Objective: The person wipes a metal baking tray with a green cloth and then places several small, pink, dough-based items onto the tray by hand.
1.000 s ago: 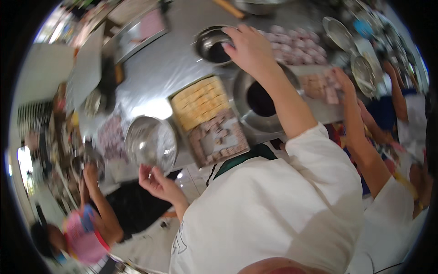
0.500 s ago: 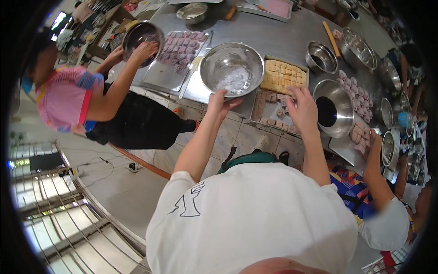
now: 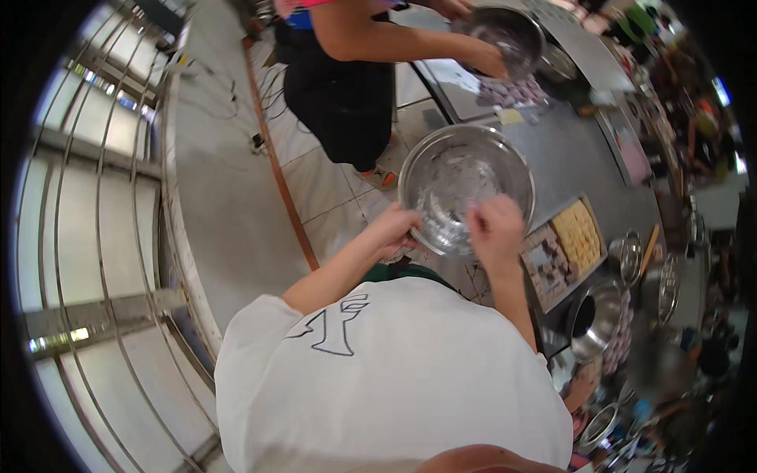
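Flanking the left edge, a window (image 3: 102, 236) of pale panes stands behind thin metal bars, bowed by the lens. Next, a co-worker's black apron (image 3: 335, 102), cloth, matte. Below centre, the person's white T-shirt (image 3: 410, 386) bears dark outlined lettering.

Left hand (image 3: 394, 229): clamped on the near-left rim of a stainless-steel mixing bowl (image 3: 509, 162), thumb over the edge. Bowl located in front of the torso, overlapping the table's edge; whether its base touches the table cannot be told. Shape round, no long axis; mouth faces upward. Wall shiny and smooth, smeared inside with white powdery residue (image 3: 441, 193). No label legible on it.

Right hand (image 3: 497, 225): fingers curled together at the bowl's near-right side, blurred; contact with the rim, or anything held, cannot be told.

Above, a co-worker's hand (image 3: 487, 59) is at another metal bowl (image 3: 516, 31). Farther right, a rectangular tray (image 3: 575, 283), long axis slanting lower-left to upper-right, carries yellow squares (image 3: 579, 236) and mottled pinkish-grey pieces (image 3: 546, 258).
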Available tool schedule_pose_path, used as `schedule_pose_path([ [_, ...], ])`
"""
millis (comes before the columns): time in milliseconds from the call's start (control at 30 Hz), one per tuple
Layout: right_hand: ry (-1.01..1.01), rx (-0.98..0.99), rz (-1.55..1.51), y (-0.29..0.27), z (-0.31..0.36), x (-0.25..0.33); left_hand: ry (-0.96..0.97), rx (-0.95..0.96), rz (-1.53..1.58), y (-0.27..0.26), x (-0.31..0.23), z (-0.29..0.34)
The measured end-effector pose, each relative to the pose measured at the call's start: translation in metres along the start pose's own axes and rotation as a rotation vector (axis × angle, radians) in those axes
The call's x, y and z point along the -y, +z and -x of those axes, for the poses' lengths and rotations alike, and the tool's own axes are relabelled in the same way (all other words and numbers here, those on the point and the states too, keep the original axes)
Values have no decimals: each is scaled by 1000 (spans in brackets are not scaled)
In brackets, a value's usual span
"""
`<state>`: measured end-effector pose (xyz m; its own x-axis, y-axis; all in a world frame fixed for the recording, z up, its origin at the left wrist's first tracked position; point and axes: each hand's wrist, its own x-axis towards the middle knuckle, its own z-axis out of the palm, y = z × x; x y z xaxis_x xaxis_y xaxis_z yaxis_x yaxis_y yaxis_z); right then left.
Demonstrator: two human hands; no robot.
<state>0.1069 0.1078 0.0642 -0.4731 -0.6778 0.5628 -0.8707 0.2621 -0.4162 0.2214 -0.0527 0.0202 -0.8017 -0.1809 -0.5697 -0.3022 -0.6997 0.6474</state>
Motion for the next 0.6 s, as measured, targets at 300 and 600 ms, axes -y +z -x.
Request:
schedule_pose_path([
  [300, -318, 582, -239, 109, -58, 73, 276, -469, 266, -82, 29, 105],
  [600, -702, 843, -361, 251, -133, 161, 437, -620, 501, -169, -12, 133],
])
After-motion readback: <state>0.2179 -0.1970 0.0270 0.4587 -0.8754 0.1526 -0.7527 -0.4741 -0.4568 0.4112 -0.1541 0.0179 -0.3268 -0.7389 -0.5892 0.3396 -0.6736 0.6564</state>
